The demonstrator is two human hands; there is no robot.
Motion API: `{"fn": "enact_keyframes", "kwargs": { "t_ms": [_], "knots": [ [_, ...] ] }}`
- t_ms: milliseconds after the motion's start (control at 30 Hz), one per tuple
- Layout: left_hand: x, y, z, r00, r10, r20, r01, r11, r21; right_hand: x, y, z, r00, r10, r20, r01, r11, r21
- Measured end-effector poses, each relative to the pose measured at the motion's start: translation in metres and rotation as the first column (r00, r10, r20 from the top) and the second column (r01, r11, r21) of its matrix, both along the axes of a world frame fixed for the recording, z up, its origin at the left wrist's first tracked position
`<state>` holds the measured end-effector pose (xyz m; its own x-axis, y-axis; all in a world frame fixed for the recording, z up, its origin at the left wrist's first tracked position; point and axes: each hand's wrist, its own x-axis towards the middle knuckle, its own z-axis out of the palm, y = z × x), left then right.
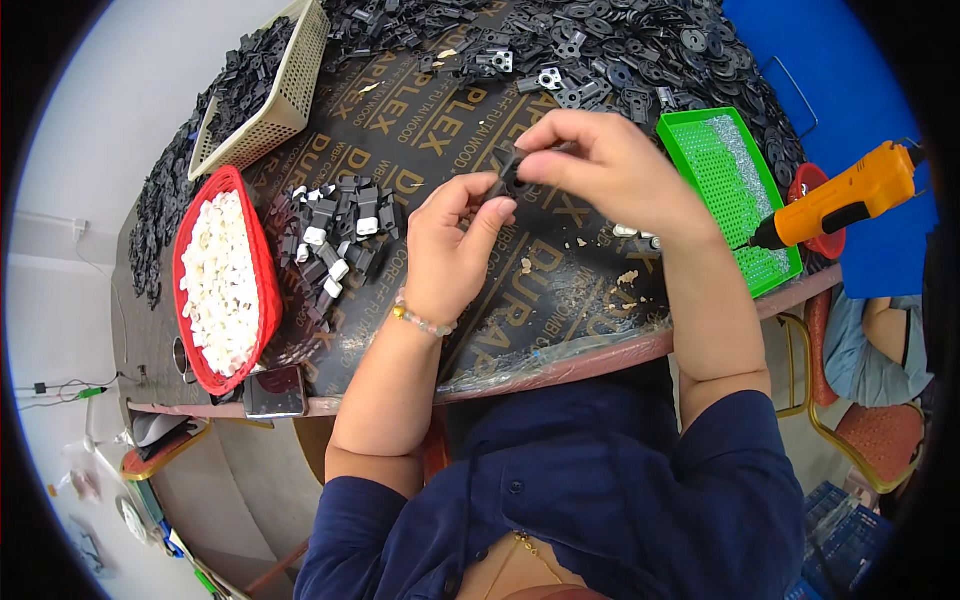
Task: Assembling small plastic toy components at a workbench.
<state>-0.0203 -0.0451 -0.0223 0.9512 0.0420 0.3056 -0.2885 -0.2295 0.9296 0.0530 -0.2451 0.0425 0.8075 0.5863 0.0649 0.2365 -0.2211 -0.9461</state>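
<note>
Above the tabletop [400,165], left hand [450,235] and right hand [610,175] pinch a black part [507,178] between them.

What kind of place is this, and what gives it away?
Probably a small manual assembly workshop. Signs: heaps of loose black plastic parts across the table, a red basket full of small white pieces, and an orange power screwdriver over a green tray of small metallic bits.
</note>
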Motion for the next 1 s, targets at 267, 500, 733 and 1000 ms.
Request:
{"fn": "enact_keyframes", "kwargs": {
  "t_ms": [267, 500, 733, 1000],
  "knots": [
    [0.021, 0.024, -0.008, 0.96, -0.204, -0.193, -0.034, 0.596, -0.802, 0.005, -0.04, -0.028, 0.952, 0.197, 0.236, 0.107, 0.507, -0.855],
    [0.018, 0.016, 0.003, 0.925, -0.308, -0.221, -0.046, 0.486, -0.873, 0.001, -0.017, -0.03, 0.919, 0.027, 0.394, 0.153, 0.895, -0.42],
    [0.012, 0.009, 0.003, 0.948, -0.259, -0.184, -0.004, 0.569, -0.823, -0.011, 0.021, -0.047, 0.984, -0.156, -0.088, 0.179, 0.884, 0.432],
    [0.009, -0.002, 0.003, 0.985, -0.135, -0.11, 0.003, 0.645, -0.764, -0.022, 0.035, -0.048, 0.881, -0.009, -0.472, 0.329, 0.728, 0.602]
  ]
}}
